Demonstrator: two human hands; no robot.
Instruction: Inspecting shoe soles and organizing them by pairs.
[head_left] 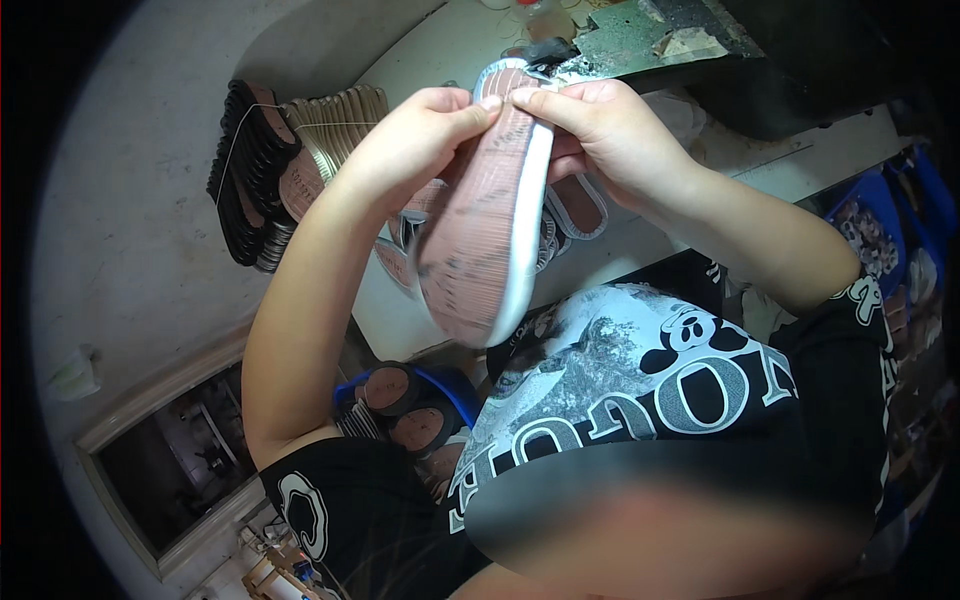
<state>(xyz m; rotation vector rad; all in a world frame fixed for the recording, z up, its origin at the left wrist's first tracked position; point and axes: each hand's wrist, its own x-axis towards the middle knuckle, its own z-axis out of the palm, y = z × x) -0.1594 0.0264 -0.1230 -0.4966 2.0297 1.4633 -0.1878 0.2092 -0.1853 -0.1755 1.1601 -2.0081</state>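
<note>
A long shoe insole [475, 220], brownish pink with a white band along its edge, hangs between my hands over the table. It is slightly blurred, and its wide end points down toward me. My left hand [435, 125] is closed on the narrow far end, thumb lying on the pink face. On the other side of that end, my right hand [600, 120] pinches the edge, its thumb close to the left one. The fingertips behind the insole are hidden. More insoles lie on the table behind it, one with a pale rim [578, 208] showing at its right.
Tied stacks of black-edged soles [245, 190] and cream-edged soles [340, 125] lean by the wall at left. A worn green machine surface [665, 40] stands at the table's [640, 255] far side. Below left, a blue basket [455, 390] holds soles; a blue bin [888, 200] stands right.
</note>
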